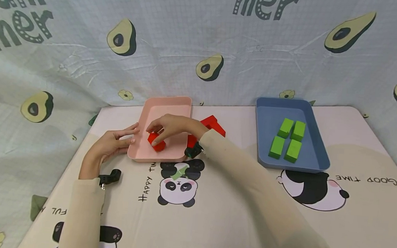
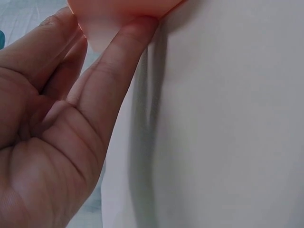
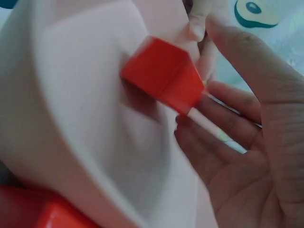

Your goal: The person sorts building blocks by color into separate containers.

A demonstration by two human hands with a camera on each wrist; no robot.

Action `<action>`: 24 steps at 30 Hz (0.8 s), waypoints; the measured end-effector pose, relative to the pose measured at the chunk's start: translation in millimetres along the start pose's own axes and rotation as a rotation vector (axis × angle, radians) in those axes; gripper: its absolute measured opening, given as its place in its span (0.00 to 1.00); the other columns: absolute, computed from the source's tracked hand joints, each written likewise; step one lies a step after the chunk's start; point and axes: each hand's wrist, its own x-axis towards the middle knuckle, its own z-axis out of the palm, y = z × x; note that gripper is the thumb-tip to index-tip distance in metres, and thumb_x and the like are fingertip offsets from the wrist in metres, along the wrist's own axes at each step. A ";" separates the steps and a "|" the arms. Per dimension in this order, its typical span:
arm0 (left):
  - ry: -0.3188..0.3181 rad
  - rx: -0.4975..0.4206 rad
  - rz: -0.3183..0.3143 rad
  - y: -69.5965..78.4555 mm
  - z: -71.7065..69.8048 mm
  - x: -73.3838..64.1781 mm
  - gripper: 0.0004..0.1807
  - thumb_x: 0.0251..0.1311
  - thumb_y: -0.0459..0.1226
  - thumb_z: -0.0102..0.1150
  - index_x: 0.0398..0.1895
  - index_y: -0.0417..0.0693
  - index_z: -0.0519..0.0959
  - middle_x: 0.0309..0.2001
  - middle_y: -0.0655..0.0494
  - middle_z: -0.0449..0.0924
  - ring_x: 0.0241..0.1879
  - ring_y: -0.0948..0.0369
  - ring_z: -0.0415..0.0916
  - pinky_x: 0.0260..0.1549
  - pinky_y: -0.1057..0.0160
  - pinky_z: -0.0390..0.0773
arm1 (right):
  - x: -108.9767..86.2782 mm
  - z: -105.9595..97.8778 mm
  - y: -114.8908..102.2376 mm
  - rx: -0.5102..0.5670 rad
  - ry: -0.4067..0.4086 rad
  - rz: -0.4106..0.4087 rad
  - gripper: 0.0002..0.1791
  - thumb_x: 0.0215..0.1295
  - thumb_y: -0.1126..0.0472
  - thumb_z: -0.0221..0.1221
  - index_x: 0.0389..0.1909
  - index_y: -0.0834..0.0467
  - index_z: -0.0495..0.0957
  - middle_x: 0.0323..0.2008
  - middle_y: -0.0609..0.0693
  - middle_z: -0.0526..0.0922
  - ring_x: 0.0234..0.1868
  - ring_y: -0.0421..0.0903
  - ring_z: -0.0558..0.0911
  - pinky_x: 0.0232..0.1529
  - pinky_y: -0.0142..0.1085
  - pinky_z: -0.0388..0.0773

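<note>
A pink tray (image 1: 172,157) stands at the back left of the table. My left hand (image 1: 111,144) rests its extended fingers and thumb against the tray's left outer wall; the left wrist view shows the thumb on the pink wall (image 2: 109,28). Inside the tray is a red block (image 1: 158,146), tilted and blurred in the right wrist view. My right hand (image 1: 172,125) is over the tray, its fingertips right at the block's edge, with the thumb spread apart from it in the right wrist view. More red blocks (image 1: 215,124) lie just right of the tray, partly hidden by the right forearm.
A blue tray (image 1: 293,166) at the back right holds several green blocks (image 1: 292,150). A hanging cloth with avocado prints (image 1: 209,67) borders the table behind and at the sides. The tablecloth (image 1: 192,230) carries panda prints and lettering.
</note>
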 end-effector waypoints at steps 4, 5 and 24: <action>0.010 0.003 -0.009 0.4 0.0 -0.7 0.33 0.69 0.34 0.63 0.75 0.40 0.64 0.81 0.61 0.48 0.55 0.78 0.75 0.50 0.66 0.83 | -6.0 -2.3 -4.4 -0.022 -0.004 -0.003 0.31 0.67 0.45 0.65 0.67 0.54 0.76 0.62 0.44 0.80 0.64 0.42 0.76 0.64 0.31 0.74; 0.012 0.004 -0.011 0.6 0.1 -0.8 0.33 0.69 0.34 0.63 0.75 0.41 0.64 0.81 0.62 0.48 0.55 0.78 0.75 0.50 0.66 0.83 | -8.6 -3.2 -5.7 -0.035 0.002 -0.008 0.31 0.68 0.45 0.65 0.67 0.54 0.76 0.62 0.45 0.80 0.64 0.43 0.76 0.64 0.31 0.74; 0.013 0.004 -0.017 1.8 0.2 -1.4 0.34 0.69 0.34 0.63 0.76 0.42 0.64 0.81 0.63 0.48 0.55 0.80 0.74 0.50 0.67 0.83 | -98.8 -16.4 -2.1 -0.084 0.231 0.002 0.23 0.70 0.52 0.64 0.63 0.56 0.80 0.59 0.51 0.83 0.59 0.51 0.80 0.63 0.42 0.77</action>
